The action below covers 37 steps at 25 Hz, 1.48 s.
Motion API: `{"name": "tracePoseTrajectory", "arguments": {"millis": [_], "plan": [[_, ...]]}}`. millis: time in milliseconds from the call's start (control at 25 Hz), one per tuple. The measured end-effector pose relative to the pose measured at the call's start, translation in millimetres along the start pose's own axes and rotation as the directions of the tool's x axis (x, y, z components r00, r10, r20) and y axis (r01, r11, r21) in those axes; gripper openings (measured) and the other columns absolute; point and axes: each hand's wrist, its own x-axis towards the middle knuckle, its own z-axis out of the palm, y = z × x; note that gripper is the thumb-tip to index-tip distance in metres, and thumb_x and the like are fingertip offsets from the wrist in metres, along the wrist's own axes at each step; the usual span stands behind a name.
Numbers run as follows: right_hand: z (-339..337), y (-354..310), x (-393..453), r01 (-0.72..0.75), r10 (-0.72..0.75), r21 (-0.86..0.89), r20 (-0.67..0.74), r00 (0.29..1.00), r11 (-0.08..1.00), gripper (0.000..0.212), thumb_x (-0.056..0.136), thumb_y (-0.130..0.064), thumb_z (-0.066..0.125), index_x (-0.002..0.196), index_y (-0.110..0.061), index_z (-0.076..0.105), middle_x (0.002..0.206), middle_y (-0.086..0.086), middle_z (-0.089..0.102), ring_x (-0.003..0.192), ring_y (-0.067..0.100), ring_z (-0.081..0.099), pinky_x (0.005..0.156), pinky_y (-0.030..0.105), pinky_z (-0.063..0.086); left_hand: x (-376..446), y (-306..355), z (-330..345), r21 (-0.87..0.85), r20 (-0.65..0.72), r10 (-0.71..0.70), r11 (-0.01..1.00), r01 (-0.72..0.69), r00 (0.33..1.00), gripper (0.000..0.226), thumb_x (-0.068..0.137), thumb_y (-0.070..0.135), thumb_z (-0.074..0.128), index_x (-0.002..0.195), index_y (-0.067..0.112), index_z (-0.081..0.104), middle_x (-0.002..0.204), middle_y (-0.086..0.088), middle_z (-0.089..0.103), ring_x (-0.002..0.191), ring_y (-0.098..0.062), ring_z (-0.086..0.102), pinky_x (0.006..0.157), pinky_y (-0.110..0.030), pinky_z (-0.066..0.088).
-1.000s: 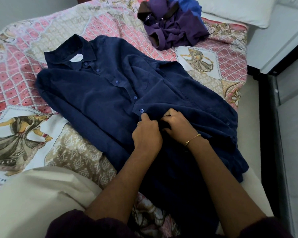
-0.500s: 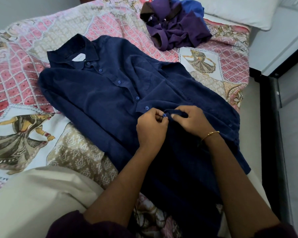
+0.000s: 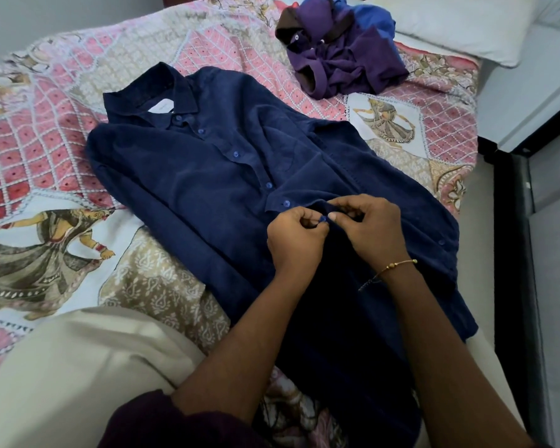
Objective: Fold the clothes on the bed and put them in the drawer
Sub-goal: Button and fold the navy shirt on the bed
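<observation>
A navy button-up shirt lies spread front-up across the middle of the frame on a patterned pink, white and tan bedspread, its collar toward the upper left and its hem running to the lower right. At centre right, a person's two hands meet over the shirt's placket, just below the last fastened button. The left hand pinches a small blue button between thumb and fingertips, the remaining fingers curled in. The right hand, a thin gold bracelet at its wrist, grips the opposite edge of the placket, thumb pressed to the fabric beside the button. In the upper right of the frame, a crumpled heap of purple clothes with something blue behind it sits on the bedspread, well apart from the shirt. A white pillow lies at the top right corner. A cream cushion or bolster fills the lower left.
</observation>
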Motion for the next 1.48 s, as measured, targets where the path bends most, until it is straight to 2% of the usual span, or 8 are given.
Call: {"name": "tracePoseTrajectory", "arguments": {"millis": [200,480,800,960,1160,1200,1360,1480], "plan": [[3.7,0.6,0.1,-0.044,0.040,0.097,0.050,0.998,0.994,0.018,0.080,0.004,0.065,0.095,-0.003,0.071,0.080,-0.006,0.063,0.067,-0.007,0.055,0.068,0.000,0.041,2.1,-1.0,3.3,-0.093,0.002,-0.116,0.989,0.116,0.993,0.004,0.081,0.011,0.071,0.084,0.013,0.072,0.082,0.000,0.070,0.080,-0.012,0.066,0.081,-0.032,0.056],[3.9,5.2,-3.2,-0.165,0.148,0.347,0.077,0.986,0.923,0.028,0.080,0.004,0.066,0.077,-0.024,0.061,0.076,-0.009,0.063,0.066,-0.010,0.059,0.068,0.006,0.047,3.9,-1.7,4.1,-0.108,0.019,-0.231,0.967,0.231,0.973,0.004,0.081,0.012,0.071,0.084,0.015,0.073,0.087,-0.001,0.071,0.085,-0.013,0.065,0.082,-0.030,0.055],[4.3,3.0,-5.2,-0.215,0.158,0.427,0.166,0.973,0.878,0.023,0.084,0.001,0.063,0.080,-0.021,0.062,0.080,-0.003,0.064,0.072,0.000,0.061,0.069,0.012,0.051,3.1,-1.0,3.0,-0.193,-0.032,-0.321,0.931,0.309,0.947,0.006,0.078,0.013,0.074,0.073,0.013,0.070,0.075,-0.002,0.069,0.074,-0.015,0.065,0.070,-0.028,0.055],[2.9,4.1,-4.2,-0.277,0.203,0.457,0.204,0.958,0.845,0.021,0.083,0.002,0.063,0.081,-0.019,0.061,0.078,0.000,0.065,0.069,0.001,0.062,0.071,0.016,0.054,1.4,-1.5,4.6,-0.315,0.029,-0.372,0.878,0.361,0.928,0.011,0.079,0.005,0.070,0.071,0.012,0.068,0.082,-0.010,0.070,0.083,-0.023,0.067,0.077,-0.035,0.057],[4.5,0.5,-0.3,-0.222,0.180,0.327,0.153,0.972,0.919,0.025,0.074,0.006,0.071,0.080,-0.016,0.060,0.072,-0.005,0.063,0.059,-0.008,0.060,0.063,0.006,0.048,-2.4,9.1,6.3,-0.431,0.076,-0.451,0.789,0.437,0.889,0.018,0.082,0.009,0.066,0.064,0.009,0.061,0.063,-0.003,0.061,0.060,-0.013,0.057,0.052,-0.020,0.049],[6.3,-0.3,-1.1,-0.217,0.178,0.324,0.145,0.973,0.921,0.025,0.074,0.005,0.072,0.078,-0.016,0.060,0.071,-0.005,0.063,0.059,-0.008,0.060,0.062,0.006,0.047,-3.3,9.3,6.2,-0.433,0.080,-0.444,0.791,0.432,0.892,0.017,0.081,0.009,0.068,0.065,0.008,0.062,0.063,-0.003,0.062,0.059,-0.012,0.058,0.053,-0.019,0.051],[10.7,5.6,-9.6,-0.255,0.239,0.372,0.090,0.967,0.893,0.028,0.073,0.001,0.074,0.076,-0.023,0.059,0.073,-0.002,0.065,0.068,0.005,0.063,0.070,0.015,0.051,-3.7,5.8,7.7,-0.404,0.101,-0.420,0.811,0.423,0.902,0.009,0.084,0.006,0.065,0.076,0.009,0.066,0.081,-0.010,0.068,0.081,-0.022,0.066,0.081,-0.035,0.056],[10.3,9.5,-10.2,-0.284,0.256,0.355,0.126,0.959,0.890,0.027,0.077,0.002,0.071,0.077,-0.023,0.059,0.073,-0.002,0.064,0.070,0.010,0.062,0.073,0.020,0.052,-0.5,0.9,10.6,-0.360,0.081,-0.410,0.838,0.410,0.909,0.015,0.088,0.008,0.062,0.074,0.012,0.063,0.085,-0.009,0.068,0.088,-0.024,0.066,0.083,-0.036,0.056]]}}
